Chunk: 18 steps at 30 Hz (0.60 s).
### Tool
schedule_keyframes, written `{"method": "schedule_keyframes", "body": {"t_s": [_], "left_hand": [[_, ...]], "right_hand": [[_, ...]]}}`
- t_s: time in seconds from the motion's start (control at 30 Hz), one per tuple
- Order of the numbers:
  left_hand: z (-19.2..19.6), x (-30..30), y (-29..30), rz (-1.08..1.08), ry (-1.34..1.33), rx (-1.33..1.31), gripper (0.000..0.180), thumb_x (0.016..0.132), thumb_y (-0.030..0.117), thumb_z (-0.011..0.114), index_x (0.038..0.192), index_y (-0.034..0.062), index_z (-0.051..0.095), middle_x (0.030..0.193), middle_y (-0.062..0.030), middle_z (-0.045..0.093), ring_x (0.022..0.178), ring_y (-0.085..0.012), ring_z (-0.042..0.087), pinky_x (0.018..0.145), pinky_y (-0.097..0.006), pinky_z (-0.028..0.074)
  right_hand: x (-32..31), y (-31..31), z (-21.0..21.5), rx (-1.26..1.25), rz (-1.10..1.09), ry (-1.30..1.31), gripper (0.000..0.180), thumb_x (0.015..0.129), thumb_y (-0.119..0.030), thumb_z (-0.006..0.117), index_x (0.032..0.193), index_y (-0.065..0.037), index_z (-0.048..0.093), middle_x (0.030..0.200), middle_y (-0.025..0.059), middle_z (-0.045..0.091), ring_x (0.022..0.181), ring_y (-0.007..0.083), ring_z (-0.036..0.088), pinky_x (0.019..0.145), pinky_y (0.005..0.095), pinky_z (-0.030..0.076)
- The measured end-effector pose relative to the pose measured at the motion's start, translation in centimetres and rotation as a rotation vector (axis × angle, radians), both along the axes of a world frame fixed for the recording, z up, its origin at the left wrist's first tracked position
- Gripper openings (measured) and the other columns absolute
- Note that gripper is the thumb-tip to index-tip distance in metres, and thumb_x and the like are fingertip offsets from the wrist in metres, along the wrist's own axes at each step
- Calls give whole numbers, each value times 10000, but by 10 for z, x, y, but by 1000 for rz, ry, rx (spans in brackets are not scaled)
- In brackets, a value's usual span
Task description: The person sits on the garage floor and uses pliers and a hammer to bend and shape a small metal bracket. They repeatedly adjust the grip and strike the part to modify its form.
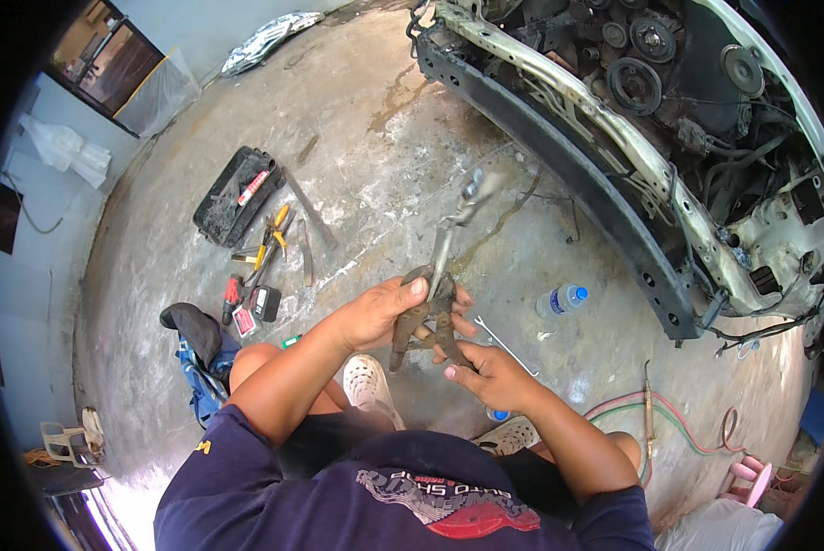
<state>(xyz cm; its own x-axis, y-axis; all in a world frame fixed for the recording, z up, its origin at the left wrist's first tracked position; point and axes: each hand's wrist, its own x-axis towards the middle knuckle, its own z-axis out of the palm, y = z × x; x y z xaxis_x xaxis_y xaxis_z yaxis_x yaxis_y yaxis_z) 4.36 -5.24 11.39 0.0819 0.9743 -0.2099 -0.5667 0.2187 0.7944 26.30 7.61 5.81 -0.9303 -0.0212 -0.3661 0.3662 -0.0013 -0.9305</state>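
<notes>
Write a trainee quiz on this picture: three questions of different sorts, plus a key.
1. True or false: the left hand and the right hand are both on the dark metal piece.
2. Where is the long silver wrench?
A: in the black box
B: on the floor
C: in the right hand
3. Fill in the blank: the bottle nearest the car has a ____ cap.

Key: 1. True; 2. B; 3. blue
</notes>
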Motion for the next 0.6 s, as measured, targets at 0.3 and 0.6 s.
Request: {"method": "schedule_keyframes", "body": {"t_s": [0.3,0.6], "left_hand": [[2,-2,-1,50,197,-94,730,1043,651,487,1371,6,586,1117,-168,720,1022,-264,713,883,-401,587],[-28,-4,-6,465,-83,-79,601,1018,619,567,1307,92,550,1256,-85,618,1300,-302,587,1041,-570,510]], "right_hand": [[-7,4,6,155,54,24,551,1019,-290,675,1488,-54,508,1196,199,711,1094,273,688,974,391,517],[2,-20,-45,-296,-355,-252,756,1005,-256,712,1578,8,295,1221,192,679,1023,284,695,895,396,565]]}}
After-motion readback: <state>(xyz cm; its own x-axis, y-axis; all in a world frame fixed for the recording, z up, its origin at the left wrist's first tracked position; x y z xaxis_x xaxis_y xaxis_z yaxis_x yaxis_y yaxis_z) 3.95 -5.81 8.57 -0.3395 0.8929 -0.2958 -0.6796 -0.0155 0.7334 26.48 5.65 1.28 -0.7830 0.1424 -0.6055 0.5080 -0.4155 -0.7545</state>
